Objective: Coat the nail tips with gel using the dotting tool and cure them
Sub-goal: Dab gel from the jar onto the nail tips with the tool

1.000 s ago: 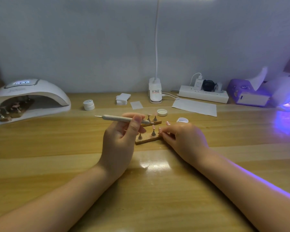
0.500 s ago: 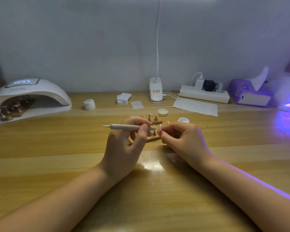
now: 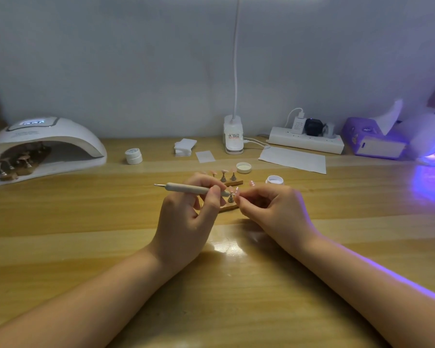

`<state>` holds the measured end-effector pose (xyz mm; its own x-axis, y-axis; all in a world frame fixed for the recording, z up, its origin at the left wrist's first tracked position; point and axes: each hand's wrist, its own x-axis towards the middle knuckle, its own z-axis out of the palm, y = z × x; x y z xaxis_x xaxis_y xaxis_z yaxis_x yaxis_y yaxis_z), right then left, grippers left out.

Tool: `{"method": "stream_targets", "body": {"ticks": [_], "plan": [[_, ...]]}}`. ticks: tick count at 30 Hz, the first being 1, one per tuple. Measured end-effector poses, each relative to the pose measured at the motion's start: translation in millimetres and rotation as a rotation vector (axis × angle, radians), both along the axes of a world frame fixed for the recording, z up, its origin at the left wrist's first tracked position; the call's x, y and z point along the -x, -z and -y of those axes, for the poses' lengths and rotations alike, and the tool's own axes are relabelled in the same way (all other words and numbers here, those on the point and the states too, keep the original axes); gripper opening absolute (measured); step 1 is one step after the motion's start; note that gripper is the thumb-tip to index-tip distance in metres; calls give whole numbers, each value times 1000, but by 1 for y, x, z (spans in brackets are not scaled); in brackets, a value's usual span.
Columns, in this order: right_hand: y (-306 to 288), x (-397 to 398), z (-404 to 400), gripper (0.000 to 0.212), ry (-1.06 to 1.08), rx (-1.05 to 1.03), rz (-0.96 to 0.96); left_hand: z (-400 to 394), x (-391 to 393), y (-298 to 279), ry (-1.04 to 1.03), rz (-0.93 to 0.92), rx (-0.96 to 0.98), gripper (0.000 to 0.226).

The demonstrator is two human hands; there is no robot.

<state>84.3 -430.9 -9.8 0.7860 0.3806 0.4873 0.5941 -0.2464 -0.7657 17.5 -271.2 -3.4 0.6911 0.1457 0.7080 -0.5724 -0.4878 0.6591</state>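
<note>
Near the middle of the table (image 3: 86,222), the left hand (image 3: 186,222) pinches the dotting tool (image 3: 191,189), its tip touching a pink nail tip (image 3: 232,190). The right hand (image 3: 274,212) pinches this nail tip's small stand. The open gel jar (image 3: 274,180) sits just behind the right hand.
</note>
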Motion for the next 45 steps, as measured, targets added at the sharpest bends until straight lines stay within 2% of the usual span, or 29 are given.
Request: {"method": "stream_targets", "body": {"ticks": [28,39,45], "plan": [[2,-1,0,16,-9,9,52,0,-1,1,-2,-19,-24,12],[1,0,1,15,3,3,33,1,-1,1,0,-38,-12,20],[1,0,0,13,5,-9,18,-1,-2,1,-13,-6,85,17]]}}
